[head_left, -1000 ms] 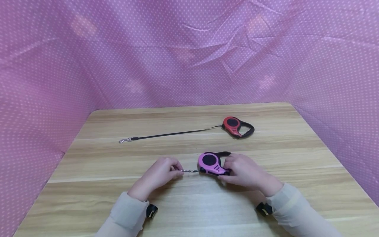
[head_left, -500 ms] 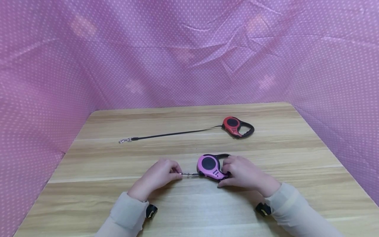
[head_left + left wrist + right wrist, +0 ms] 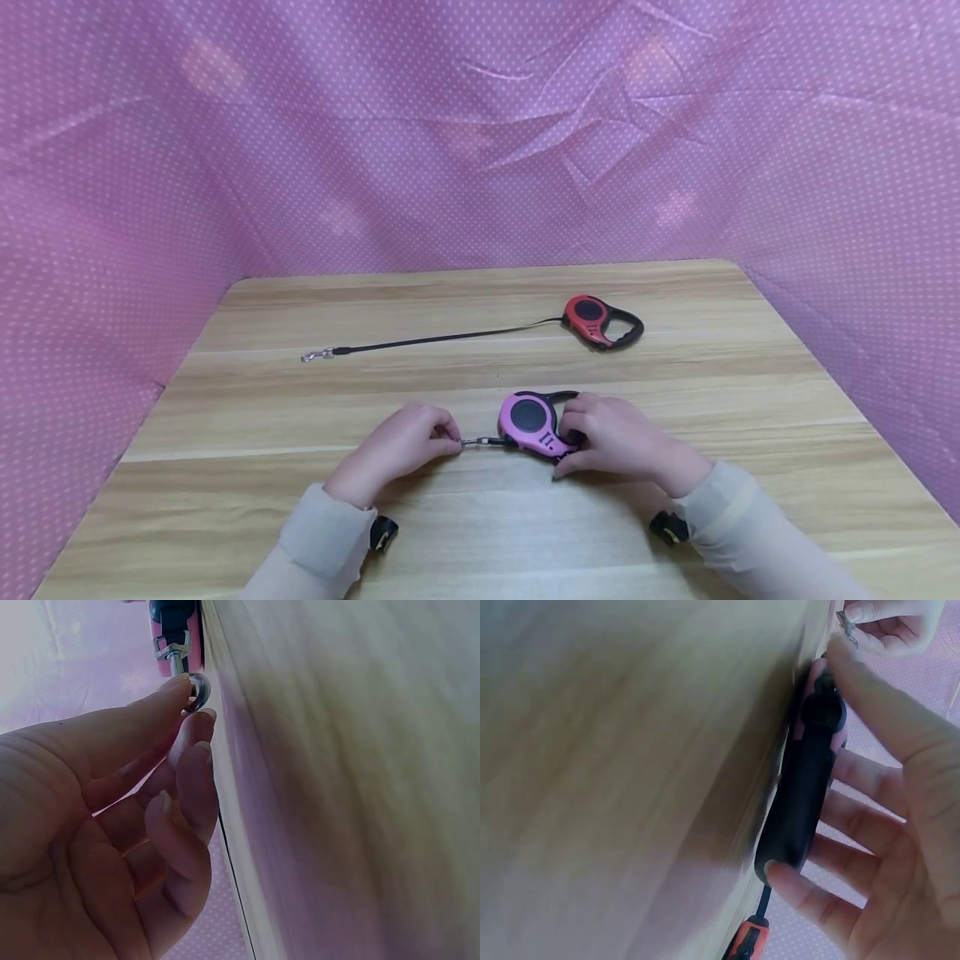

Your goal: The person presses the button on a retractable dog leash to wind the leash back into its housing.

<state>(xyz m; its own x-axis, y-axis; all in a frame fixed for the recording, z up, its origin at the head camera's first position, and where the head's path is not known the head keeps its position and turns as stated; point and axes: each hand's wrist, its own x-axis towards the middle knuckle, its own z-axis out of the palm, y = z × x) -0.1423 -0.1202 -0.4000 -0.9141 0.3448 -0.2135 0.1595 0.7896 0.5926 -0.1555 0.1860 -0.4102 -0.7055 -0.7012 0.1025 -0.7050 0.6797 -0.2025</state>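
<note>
A pink retractable dog leash (image 3: 527,414) with a black centre disc lies on the table before me. My left hand (image 3: 401,446) pinches its metal snap hook (image 3: 177,656) between thumb and index finger; the other fingers curl loosely below. A short black piece of strap (image 3: 498,442) joins the hook to the casing. On the right, my right hand (image 3: 615,433) holds the leash's black handle (image 3: 799,799), thumb toward the casing and fingers along the grip. Part of the handle is hidden behind that hand in the head view.
Farther back lies a red retractable leash (image 3: 588,321). Its black strap (image 3: 450,337) is drawn out to the left and ends in a metal snap hook (image 3: 318,355). Pink dotted cloth (image 3: 480,167) hangs around the wooden table (image 3: 247,317).
The pink leash has turned slightly and shifted a little toward me, with its snap hook lower in view. Slightly more black strap shows beside the casing. The red leash stays put.
</note>
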